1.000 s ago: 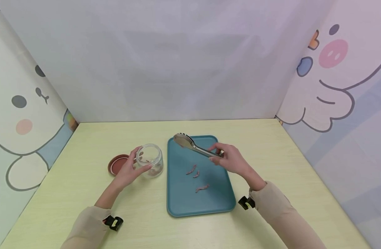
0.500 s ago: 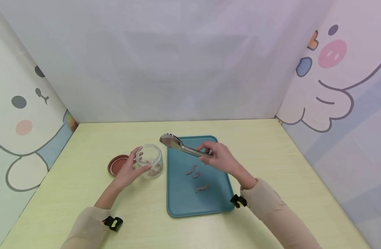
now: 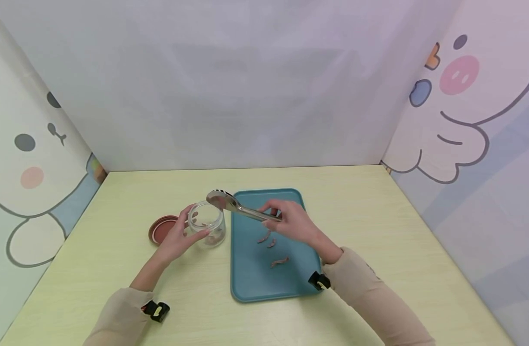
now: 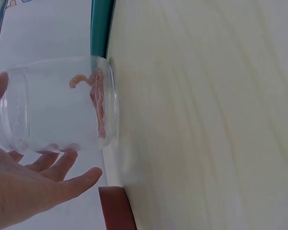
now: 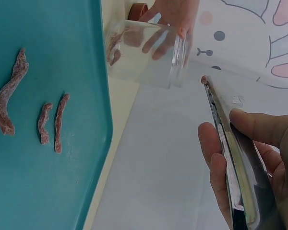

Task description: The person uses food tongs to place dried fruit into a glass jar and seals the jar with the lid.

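Shifted tongs (image 3: pixel 242 209) left since earlier frame, to above right rim of jar (image 4: pixel 57 105). Right of lid (image 3: pixel 162 229), gripping jar with reddish strips (image 4: pixel 100 103) inside, in left hand (image 3: pixel 179 239). Farther right, pinching tongs in right hand (image 3: pixel 292 223), over tray (image 3: pixel 255 283) with three more.

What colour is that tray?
The tray is plain blue-green; the head view shows it best, nearly whole.

The tray (image 3: pixel 255 281) lies on the surface (image 3: pixel 195 300). Beside its ten o'clock edge stands the jar (image 4: pixel 57 105), holding strips (image 4: pixel 97 98) at its bottom; the lid (image 3: pixel 162 232) lies at nine o'clock from it. On the tray, two strips (image 5: pixel 42 123) lie at eleven o'clock from a third. The tongs (image 3: pixel 244 211) hang over the jar's mouth at two o'clock.
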`<control>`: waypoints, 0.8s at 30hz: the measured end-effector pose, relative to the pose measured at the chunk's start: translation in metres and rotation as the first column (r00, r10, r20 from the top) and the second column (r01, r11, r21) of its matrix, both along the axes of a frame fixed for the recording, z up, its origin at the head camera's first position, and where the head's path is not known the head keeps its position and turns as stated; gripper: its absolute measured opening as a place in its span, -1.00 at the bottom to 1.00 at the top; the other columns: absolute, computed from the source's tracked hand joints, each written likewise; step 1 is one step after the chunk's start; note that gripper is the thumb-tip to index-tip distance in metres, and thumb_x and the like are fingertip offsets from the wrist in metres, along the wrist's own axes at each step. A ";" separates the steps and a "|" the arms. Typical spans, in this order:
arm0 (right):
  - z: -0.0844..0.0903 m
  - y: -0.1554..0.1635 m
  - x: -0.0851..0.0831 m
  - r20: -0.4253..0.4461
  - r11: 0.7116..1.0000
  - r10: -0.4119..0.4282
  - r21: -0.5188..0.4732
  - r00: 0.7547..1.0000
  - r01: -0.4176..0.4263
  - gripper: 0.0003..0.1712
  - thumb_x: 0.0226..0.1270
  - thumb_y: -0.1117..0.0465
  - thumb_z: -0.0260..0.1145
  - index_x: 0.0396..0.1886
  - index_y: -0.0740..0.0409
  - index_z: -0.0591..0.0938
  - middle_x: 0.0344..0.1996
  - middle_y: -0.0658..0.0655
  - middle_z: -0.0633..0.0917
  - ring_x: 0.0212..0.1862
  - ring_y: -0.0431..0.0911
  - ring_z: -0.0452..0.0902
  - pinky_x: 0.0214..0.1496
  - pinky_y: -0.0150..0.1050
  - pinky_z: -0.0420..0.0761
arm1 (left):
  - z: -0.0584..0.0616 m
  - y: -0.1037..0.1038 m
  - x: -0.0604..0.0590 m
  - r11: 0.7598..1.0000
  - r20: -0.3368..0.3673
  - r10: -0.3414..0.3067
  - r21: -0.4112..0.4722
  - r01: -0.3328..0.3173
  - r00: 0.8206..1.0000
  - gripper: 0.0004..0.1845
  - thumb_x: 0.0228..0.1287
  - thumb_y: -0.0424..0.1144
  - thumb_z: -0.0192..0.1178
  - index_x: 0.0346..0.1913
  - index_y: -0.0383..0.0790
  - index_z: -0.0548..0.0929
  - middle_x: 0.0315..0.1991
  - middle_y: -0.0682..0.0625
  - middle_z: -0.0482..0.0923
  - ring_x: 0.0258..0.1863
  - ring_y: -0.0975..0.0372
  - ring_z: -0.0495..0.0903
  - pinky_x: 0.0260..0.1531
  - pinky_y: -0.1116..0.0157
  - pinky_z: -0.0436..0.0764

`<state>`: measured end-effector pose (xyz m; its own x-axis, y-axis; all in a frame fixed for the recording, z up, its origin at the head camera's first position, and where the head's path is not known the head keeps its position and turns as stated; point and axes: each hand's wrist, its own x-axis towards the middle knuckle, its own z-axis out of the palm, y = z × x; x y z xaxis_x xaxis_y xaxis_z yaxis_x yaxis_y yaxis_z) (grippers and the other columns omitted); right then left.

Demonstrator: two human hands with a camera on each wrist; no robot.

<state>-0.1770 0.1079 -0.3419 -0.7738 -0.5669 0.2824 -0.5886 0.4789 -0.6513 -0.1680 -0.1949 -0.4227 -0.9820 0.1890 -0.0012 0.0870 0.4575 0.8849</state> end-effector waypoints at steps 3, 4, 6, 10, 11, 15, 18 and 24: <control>0.000 -0.004 0.000 -0.004 1.000 -0.006 0.009 1.000 0.006 -0.77 0.10 0.30 0.29 -0.19 0.11 0.59 -0.61 -0.06 0.50 -0.80 -0.28 0.22 -0.75 -0.39 0.24 | 0.000 0.000 0.000 1.000 -0.002 -0.003 0.003 0.003 1.000 -0.10 0.07 0.00 0.22 0.35 -0.08 -0.12 0.25 -0.29 0.04 0.18 -0.19 0.07 0.00 -0.19 0.16; 0.000 -0.005 0.000 -0.008 1.000 -0.008 0.013 1.000 0.008 -0.77 0.10 0.29 0.29 -0.19 0.11 0.59 -0.61 -0.06 0.50 -0.80 -0.28 0.21 -0.75 -0.40 0.23 | 0.000 -0.001 0.000 1.000 -0.003 -0.004 0.004 0.004 1.000 -0.10 0.07 -0.01 0.22 0.35 -0.08 -0.12 0.25 -0.29 0.04 0.18 -0.19 0.07 0.00 -0.19 0.16; 0.000 -0.008 0.000 -0.019 1.000 -0.009 0.019 1.000 0.010 -0.77 0.10 0.29 0.29 -0.20 0.10 0.59 -0.61 -0.07 0.50 -0.80 -0.29 0.20 -0.75 -0.41 0.21 | 0.000 -0.001 0.000 1.000 -0.002 -0.004 0.002 0.004 1.000 -0.10 0.07 -0.01 0.22 0.35 -0.07 -0.12 0.26 -0.29 0.04 0.18 -0.20 0.07 0.00 -0.19 0.16; -0.002 -0.012 0.001 -0.035 1.000 -0.002 0.020 0.999 0.003 -0.78 0.09 0.29 0.29 -0.21 0.11 0.59 -0.61 -0.07 0.51 -0.81 -0.29 0.18 -0.76 -0.41 0.20 | -0.001 -0.001 0.000 1.000 0.000 -0.003 0.001 0.003 1.000 -0.10 0.07 0.00 0.22 0.35 -0.08 -0.12 0.26 -0.29 0.03 0.18 -0.19 0.07 0.00 -0.19 0.16; -0.002 -0.013 0.001 -0.035 1.000 0.001 0.018 0.999 0.000 -0.78 0.09 0.29 0.29 -0.20 0.12 0.59 -0.61 -0.07 0.51 -0.81 -0.29 0.18 -0.76 -0.41 0.20 | -0.001 -0.001 0.000 1.000 -0.001 -0.003 0.001 0.003 1.000 -0.10 0.07 0.00 0.21 0.35 -0.09 -0.12 0.26 -0.29 0.03 0.18 -0.19 0.07 0.00 -0.19 0.16; -0.006 -0.015 0.002 -0.041 1.000 0.014 0.014 0.999 -0.013 -0.76 0.09 0.30 0.29 -0.19 0.14 0.58 -0.61 -0.06 0.50 -0.83 -0.32 0.18 -0.78 -0.38 0.22 | -0.002 -0.001 0.000 1.000 -0.009 -0.008 0.014 0.008 1.000 -0.11 0.08 -0.02 0.21 0.35 -0.10 -0.11 0.25 -0.29 0.04 0.19 -0.19 0.07 0.00 -0.20 0.14; -0.015 -0.012 -0.002 -0.051 1.000 0.023 0.005 0.998 -0.023 -0.73 0.11 0.26 0.29 -0.14 0.12 0.57 -0.59 -0.05 0.51 -0.82 -0.31 0.14 -0.77 -0.36 0.21 | -0.002 -0.001 0.000 1.000 -0.015 -0.014 0.025 0.014 1.000 -0.11 0.09 -0.03 0.21 0.35 -0.11 -0.11 0.25 -0.30 0.05 0.19 -0.18 0.07 0.01 -0.20 0.12; -0.009 0.002 -0.002 -0.002 0.999 -0.012 0.034 1.000 0.012 -0.70 0.12 0.20 0.29 -0.10 0.06 0.56 -0.53 -0.07 0.52 -0.77 -0.25 0.17 -0.70 -0.34 0.27 | 0.000 0.000 0.000 1.000 -0.004 -0.010 0.014 0.010 1.000 -0.10 0.08 -0.01 0.21 0.35 -0.10 -0.12 0.25 -0.30 0.04 0.19 -0.19 0.06 0.02 -0.21 0.11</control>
